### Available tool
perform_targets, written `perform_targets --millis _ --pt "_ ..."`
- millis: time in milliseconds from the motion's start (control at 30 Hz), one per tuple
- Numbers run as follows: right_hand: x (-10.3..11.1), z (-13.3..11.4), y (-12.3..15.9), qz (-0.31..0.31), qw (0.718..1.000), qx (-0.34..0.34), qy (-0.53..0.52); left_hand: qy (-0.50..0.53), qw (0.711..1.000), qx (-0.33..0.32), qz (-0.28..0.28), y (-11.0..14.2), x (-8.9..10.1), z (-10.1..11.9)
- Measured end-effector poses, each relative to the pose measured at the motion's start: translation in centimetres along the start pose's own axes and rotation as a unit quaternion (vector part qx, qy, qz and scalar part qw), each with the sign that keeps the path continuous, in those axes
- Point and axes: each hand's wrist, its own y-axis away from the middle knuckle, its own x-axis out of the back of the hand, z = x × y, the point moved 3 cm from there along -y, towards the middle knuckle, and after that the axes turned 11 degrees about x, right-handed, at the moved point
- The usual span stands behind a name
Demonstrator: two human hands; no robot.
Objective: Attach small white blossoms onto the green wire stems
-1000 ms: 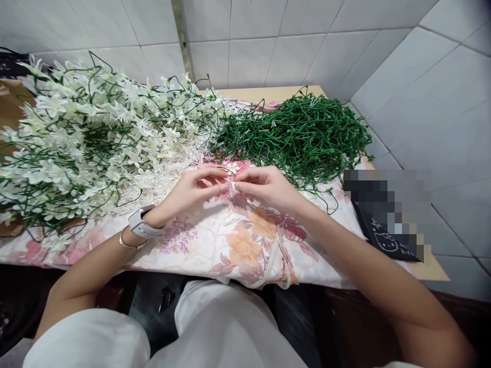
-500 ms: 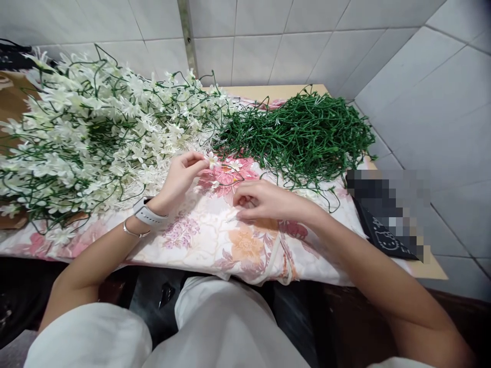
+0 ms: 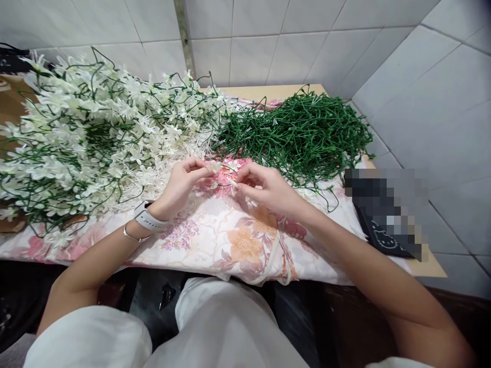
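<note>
My left hand [image 3: 183, 181], with a white watch at its wrist, pinches an artificial flower stem between thumb and fingertips. White blossoms [image 3: 233, 165] show on the thin green stem, just right of those fingertips. Facing it, my right hand [image 3: 270, 190] has thumb and forefinger closed on a small white piece [image 3: 231, 181], perhaps a flower part, held close to the stem. Both hands hover over the floral cloth [image 3: 215, 240]. Behind my left hand spreads a heap of white artificial flowers [image 3: 126, 115].
Bare green plastic stems [image 3: 303, 128] are piled at the back right. Thin white strands [image 3: 148, 176] lie along the front of the flower heap. A black cat-printed item [image 3: 385, 240], partly blurred, sits at the right edge. Tiled walls [image 3: 299, 56] close off the back and right.
My right hand has risen from the cloth toward the stem, and the white piece now shows at its fingertips. My left hand has shifted slightly right with the flower stem.
</note>
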Motion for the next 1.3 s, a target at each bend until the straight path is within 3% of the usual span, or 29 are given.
perform_targets --millis 133,367,500,700,967,1167,1300 --pt "-0.1 0.6 0.0 0.016 0.992 -0.037 -0.12 -0.002 1.0 -0.001 -0.003 0.1 0.0 -0.1" --pt "0.3 0.8 -0.1 0.065 0.983 -0.05 -0.165 0.007 1.0 0.008 -0.013 0.1 -0.2 -0.2" --pt "0.4 0.9 -0.1 0.093 0.984 -0.053 -0.142 0.005 0.999 0.006 -0.053 0.5 -0.6 -0.1" --pt "0.0 0.3 -0.1 0.064 0.995 -0.038 -0.07 -0.053 0.992 -0.032 -0.107 1.3 -1.3 -0.3" --pt "-0.1 0.2 0.0 0.047 0.998 -0.024 -0.043 -0.019 0.997 -0.021 -0.072 0.7 -1.0 -0.8" --pt "0.8 0.4 -0.1 0.106 0.992 -0.028 -0.056 0.005 0.999 -0.007 -0.038 0.6 -0.6 -0.5" --pt "1.3 -0.3 -0.1 0.147 0.989 0.023 -0.003 -0.003 0.999 -0.012 -0.042 0.8 -0.7 -0.4"
